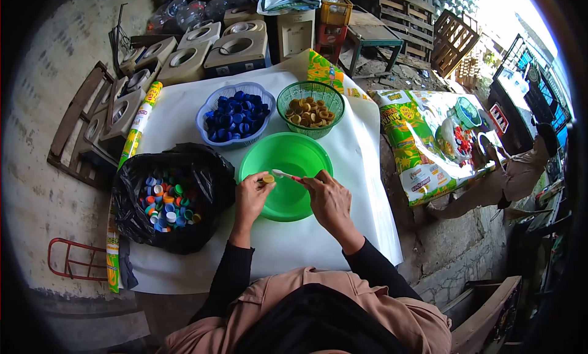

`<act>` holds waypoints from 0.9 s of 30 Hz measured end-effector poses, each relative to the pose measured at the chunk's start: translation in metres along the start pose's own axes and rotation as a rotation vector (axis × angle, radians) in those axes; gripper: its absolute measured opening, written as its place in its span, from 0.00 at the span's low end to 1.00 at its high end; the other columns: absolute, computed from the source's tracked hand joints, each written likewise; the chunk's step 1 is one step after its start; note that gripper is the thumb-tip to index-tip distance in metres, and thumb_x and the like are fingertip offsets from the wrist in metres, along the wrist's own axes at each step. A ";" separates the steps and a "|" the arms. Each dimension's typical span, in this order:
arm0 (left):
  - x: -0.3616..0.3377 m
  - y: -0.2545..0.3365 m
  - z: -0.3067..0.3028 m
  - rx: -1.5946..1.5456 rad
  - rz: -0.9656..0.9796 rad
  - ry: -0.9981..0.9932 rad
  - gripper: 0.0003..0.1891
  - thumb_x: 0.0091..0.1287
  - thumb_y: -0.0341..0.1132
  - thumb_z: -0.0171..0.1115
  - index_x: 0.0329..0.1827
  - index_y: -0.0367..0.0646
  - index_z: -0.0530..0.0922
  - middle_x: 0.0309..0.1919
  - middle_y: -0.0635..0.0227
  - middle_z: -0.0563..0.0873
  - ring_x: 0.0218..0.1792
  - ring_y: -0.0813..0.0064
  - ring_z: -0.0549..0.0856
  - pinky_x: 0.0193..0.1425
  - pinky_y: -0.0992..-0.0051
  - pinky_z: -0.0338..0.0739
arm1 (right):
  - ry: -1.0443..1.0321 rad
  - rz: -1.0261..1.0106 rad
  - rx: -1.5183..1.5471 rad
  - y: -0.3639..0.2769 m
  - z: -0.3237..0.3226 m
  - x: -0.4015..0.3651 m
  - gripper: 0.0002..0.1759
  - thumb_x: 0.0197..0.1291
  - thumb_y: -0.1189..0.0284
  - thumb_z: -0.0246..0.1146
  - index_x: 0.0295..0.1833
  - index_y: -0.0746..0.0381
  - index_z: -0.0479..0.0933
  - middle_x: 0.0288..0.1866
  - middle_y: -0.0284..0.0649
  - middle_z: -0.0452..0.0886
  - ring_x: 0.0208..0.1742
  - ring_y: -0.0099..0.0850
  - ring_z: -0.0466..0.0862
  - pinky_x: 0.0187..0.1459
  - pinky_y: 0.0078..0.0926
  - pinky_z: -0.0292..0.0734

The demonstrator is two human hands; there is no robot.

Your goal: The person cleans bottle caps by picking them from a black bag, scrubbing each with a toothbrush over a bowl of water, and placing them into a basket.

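Above a bright green basin, my left hand pinches a yellow bottle cap between thumb and fingers. My right hand grips a toothbrush with a white head and a red-and-white handle, its head pointing at the cap. Behind the basin stands a light blue basket full of dark blue caps. Beside it, a green basket holds yellowish-brown caps. Left of the basin, a black plastic bag lies open around mixed coloured caps.
A white sheet covers the table, its printed edge rolled up at the left. Grey blocks with round holes stand beyond. To the right, another person is near a second covered table with a small green basket.
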State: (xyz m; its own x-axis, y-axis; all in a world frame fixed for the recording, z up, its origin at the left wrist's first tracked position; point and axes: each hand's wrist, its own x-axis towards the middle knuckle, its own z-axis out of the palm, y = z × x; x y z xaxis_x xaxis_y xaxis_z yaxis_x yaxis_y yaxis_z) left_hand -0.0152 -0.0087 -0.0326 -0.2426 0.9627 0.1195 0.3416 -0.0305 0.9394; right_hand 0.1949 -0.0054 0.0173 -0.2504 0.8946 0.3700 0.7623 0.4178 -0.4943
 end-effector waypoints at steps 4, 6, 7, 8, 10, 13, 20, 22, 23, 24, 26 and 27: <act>0.002 0.003 -0.002 0.068 -0.001 -0.008 0.18 0.65 0.24 0.71 0.56 0.26 0.81 0.39 0.55 0.91 0.39 0.74 0.91 0.45 0.77 0.84 | -0.018 -0.006 0.043 -0.005 -0.005 0.002 0.08 0.66 0.65 0.65 0.46 0.50 0.89 0.36 0.35 0.80 0.36 0.38 0.86 0.31 0.38 0.77; 0.002 0.003 -0.002 0.017 0.009 -0.011 0.18 0.66 0.25 0.70 0.58 0.25 0.80 0.40 0.56 0.91 0.39 0.74 0.91 0.45 0.78 0.84 | -0.005 -0.002 -0.019 -0.002 0.002 0.006 0.08 0.66 0.65 0.67 0.45 0.50 0.90 0.34 0.34 0.80 0.33 0.37 0.85 0.30 0.37 0.76; 0.000 0.002 -0.002 -0.010 0.012 -0.013 0.18 0.67 0.25 0.69 0.58 0.25 0.80 0.40 0.56 0.91 0.39 0.74 0.91 0.45 0.78 0.84 | -0.021 -0.003 -0.059 0.005 0.007 0.010 0.08 0.63 0.69 0.65 0.42 0.50 0.89 0.35 0.36 0.79 0.36 0.39 0.84 0.33 0.39 0.78; -0.001 0.005 -0.002 -0.014 0.003 -0.019 0.18 0.68 0.25 0.69 0.59 0.26 0.80 0.41 0.55 0.91 0.39 0.74 0.91 0.45 0.78 0.84 | -0.007 -0.037 -0.104 0.012 0.015 0.015 0.08 0.63 0.69 0.65 0.42 0.49 0.90 0.35 0.36 0.78 0.36 0.39 0.83 0.33 0.38 0.78; 0.001 0.014 -0.002 -0.020 -0.009 -0.028 0.18 0.69 0.26 0.67 0.60 0.26 0.80 0.41 0.55 0.91 0.40 0.74 0.91 0.45 0.78 0.84 | 0.027 -0.110 -0.194 0.026 0.030 0.021 0.09 0.62 0.70 0.64 0.41 0.49 0.90 0.34 0.36 0.78 0.37 0.38 0.82 0.34 0.37 0.78; 0.010 0.005 0.003 -0.159 -0.033 -0.016 0.18 0.73 0.30 0.65 0.61 0.28 0.80 0.42 0.55 0.90 0.41 0.73 0.91 0.46 0.78 0.85 | -0.040 -0.079 -0.145 0.024 0.023 0.021 0.09 0.62 0.70 0.66 0.43 0.48 0.90 0.35 0.35 0.79 0.37 0.37 0.82 0.35 0.35 0.79; 0.028 0.004 0.007 -0.783 -0.384 -0.096 0.14 0.77 0.36 0.60 0.54 0.32 0.83 0.44 0.56 0.90 0.43 0.69 0.91 0.49 0.76 0.88 | 0.101 0.101 0.110 0.011 -0.011 0.005 0.05 0.64 0.67 0.69 0.44 0.49 0.89 0.41 0.32 0.84 0.41 0.34 0.86 0.37 0.33 0.80; 0.028 0.004 0.008 -0.847 -0.449 -0.161 0.14 0.77 0.36 0.59 0.52 0.33 0.83 0.47 0.55 0.89 0.45 0.68 0.90 0.51 0.75 0.87 | 0.098 0.053 0.111 0.014 -0.003 0.000 0.06 0.63 0.67 0.69 0.44 0.51 0.88 0.41 0.32 0.83 0.41 0.35 0.86 0.36 0.34 0.79; 0.028 0.003 0.009 -0.869 -0.460 -0.175 0.14 0.77 0.36 0.59 0.53 0.33 0.83 0.47 0.55 0.89 0.45 0.68 0.90 0.51 0.76 0.87 | 0.078 0.022 0.099 0.016 -0.002 -0.002 0.06 0.63 0.67 0.70 0.45 0.52 0.88 0.41 0.32 0.83 0.40 0.35 0.86 0.35 0.34 0.79; 0.027 0.002 0.009 -0.892 -0.469 -0.187 0.14 0.77 0.37 0.59 0.53 0.33 0.82 0.46 0.56 0.89 0.45 0.69 0.90 0.51 0.76 0.88 | 0.059 -0.011 0.086 0.018 -0.002 -0.002 0.07 0.62 0.67 0.70 0.45 0.53 0.87 0.40 0.32 0.83 0.39 0.35 0.86 0.35 0.34 0.78; 0.028 0.002 0.009 -0.908 -0.472 -0.210 0.14 0.77 0.36 0.60 0.53 0.33 0.82 0.45 0.57 0.90 0.45 0.69 0.90 0.51 0.77 0.88 | 0.107 -0.036 0.019 0.020 -0.004 -0.001 0.08 0.64 0.69 0.68 0.48 0.51 0.86 0.41 0.32 0.82 0.41 0.36 0.85 0.35 0.35 0.78; 0.026 0.003 0.010 -0.901 -0.469 -0.220 0.13 0.77 0.36 0.60 0.53 0.33 0.82 0.45 0.57 0.90 0.45 0.69 0.90 0.50 0.77 0.88 | 0.139 -0.042 0.006 0.021 -0.003 0.001 0.08 0.64 0.69 0.68 0.48 0.51 0.86 0.41 0.32 0.82 0.41 0.36 0.85 0.35 0.35 0.78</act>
State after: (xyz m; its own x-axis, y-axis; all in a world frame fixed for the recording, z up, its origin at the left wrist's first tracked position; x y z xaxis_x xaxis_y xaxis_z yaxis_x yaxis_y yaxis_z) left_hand -0.0114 0.0192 -0.0299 0.0266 0.9547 -0.2964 -0.5717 0.2577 0.7789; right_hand 0.2126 0.0044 0.0093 -0.1971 0.8460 0.4954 0.7494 0.4558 -0.4803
